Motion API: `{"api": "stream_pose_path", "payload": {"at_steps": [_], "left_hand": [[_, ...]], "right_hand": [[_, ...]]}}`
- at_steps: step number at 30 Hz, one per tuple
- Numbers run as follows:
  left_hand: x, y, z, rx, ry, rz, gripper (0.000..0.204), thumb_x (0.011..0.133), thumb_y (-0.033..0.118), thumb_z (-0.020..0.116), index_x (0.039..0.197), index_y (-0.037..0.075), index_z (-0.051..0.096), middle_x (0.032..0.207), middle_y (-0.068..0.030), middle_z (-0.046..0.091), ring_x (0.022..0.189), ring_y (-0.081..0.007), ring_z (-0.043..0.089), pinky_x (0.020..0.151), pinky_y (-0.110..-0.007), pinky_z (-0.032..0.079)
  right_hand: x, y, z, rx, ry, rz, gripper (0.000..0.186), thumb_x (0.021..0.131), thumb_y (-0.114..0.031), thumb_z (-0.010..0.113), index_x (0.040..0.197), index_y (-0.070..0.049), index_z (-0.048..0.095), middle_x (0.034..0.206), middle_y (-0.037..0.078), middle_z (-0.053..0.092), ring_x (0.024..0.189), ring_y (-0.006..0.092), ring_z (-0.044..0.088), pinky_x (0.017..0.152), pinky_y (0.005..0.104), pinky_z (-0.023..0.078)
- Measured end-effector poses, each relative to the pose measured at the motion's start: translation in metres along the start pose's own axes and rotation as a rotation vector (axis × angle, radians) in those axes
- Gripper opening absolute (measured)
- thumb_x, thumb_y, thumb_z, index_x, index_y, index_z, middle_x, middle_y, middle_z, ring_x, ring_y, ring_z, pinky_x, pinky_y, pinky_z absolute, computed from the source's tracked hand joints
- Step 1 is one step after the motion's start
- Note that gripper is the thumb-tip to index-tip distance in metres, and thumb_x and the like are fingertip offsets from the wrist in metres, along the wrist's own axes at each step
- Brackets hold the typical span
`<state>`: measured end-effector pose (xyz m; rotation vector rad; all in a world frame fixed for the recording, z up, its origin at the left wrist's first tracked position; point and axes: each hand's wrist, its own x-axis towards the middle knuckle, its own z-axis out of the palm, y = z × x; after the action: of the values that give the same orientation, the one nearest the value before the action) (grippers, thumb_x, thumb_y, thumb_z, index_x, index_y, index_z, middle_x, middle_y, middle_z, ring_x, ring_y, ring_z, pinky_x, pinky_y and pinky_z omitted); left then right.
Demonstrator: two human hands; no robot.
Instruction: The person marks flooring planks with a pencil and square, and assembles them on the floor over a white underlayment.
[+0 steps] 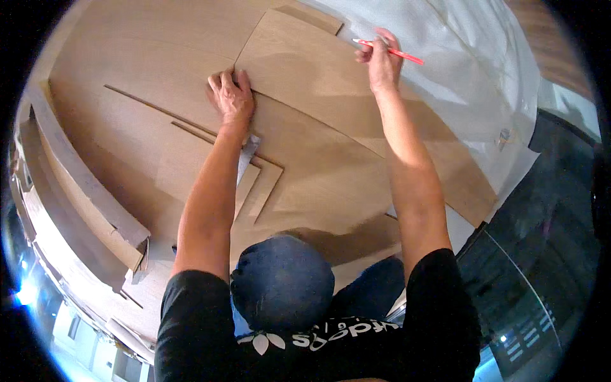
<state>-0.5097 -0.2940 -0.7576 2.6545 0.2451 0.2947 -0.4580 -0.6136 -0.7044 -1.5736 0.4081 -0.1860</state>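
Note:
My left hand (230,95) presses down with bent, parted fingers at the left corner of a wood-coloured floor plank (324,76); its thumb lies by the seam. A red pencil (410,58) is held in my right hand (384,62), its pale tip pointing left above the plank's far edge. Under my left forearm lies a flat metal tool (244,160), mostly hidden, so its kind is unclear. Beside it are thin L-shaped cut pieces of board (270,181).
White sheeting (458,70) covers the ground at the far right, with a dark glossy panel (528,235) nearer. Stacked planks or cartons (83,172) stand along the left. A smaller board piece (312,16) lies beyond the plank. My bent knee (283,280) is close below.

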Motion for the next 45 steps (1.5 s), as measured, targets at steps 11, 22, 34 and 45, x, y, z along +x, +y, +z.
{"api": "stream_pose_path", "payload": {"at_steps": [11,22,34,45], "left_hand": [[0.004,-0.005,0.003,-0.005,0.010,0.010,0.036,0.097,0.032,0.062,0.119,0.005,0.067,0.116,-0.0155,0.061,0.115,-0.0348,0.050,0.103,-0.047,0.039],[0.005,-0.007,0.003,0.023,0.043,0.012,0.035,0.095,0.031,0.065,0.118,0.004,0.066,0.111,-0.0142,0.064,0.113,-0.0340,0.052,0.103,-0.049,0.039],[0.005,-0.009,0.003,0.052,0.055,0.051,0.034,0.095,0.032,0.066,0.115,0.004,0.067,0.109,-0.0135,0.064,0.113,-0.0324,0.052,0.103,-0.048,0.039],[0.004,-0.015,0.008,0.014,0.054,0.049,0.036,0.096,0.032,0.065,0.117,0.003,0.065,0.109,-0.0133,0.063,0.113,-0.0323,0.051,0.102,-0.047,0.039]], "right_hand": [[0.030,0.041,0.023,-0.400,-0.134,-0.048,0.021,0.085,-0.020,0.071,0.094,-0.002,0.067,0.086,0.009,0.072,0.078,0.0157,0.069,0.067,0.0319,0.055],[0.031,0.047,0.027,-0.530,-0.130,-0.196,0.014,0.088,-0.013,0.069,0.093,-0.001,0.065,0.074,0.004,0.068,0.064,0.0102,0.064,0.059,0.0274,0.052],[0.028,0.049,0.028,-0.461,-0.113,-0.184,0.013,0.089,-0.013,0.067,0.093,0.000,0.064,0.075,0.004,0.067,0.064,0.0103,0.063,0.058,0.0276,0.052],[0.029,0.053,0.026,-0.504,-0.107,-0.219,0.013,0.089,-0.012,0.068,0.092,0.000,0.064,0.076,0.005,0.068,0.066,0.0099,0.063,0.059,0.0266,0.051]]}}
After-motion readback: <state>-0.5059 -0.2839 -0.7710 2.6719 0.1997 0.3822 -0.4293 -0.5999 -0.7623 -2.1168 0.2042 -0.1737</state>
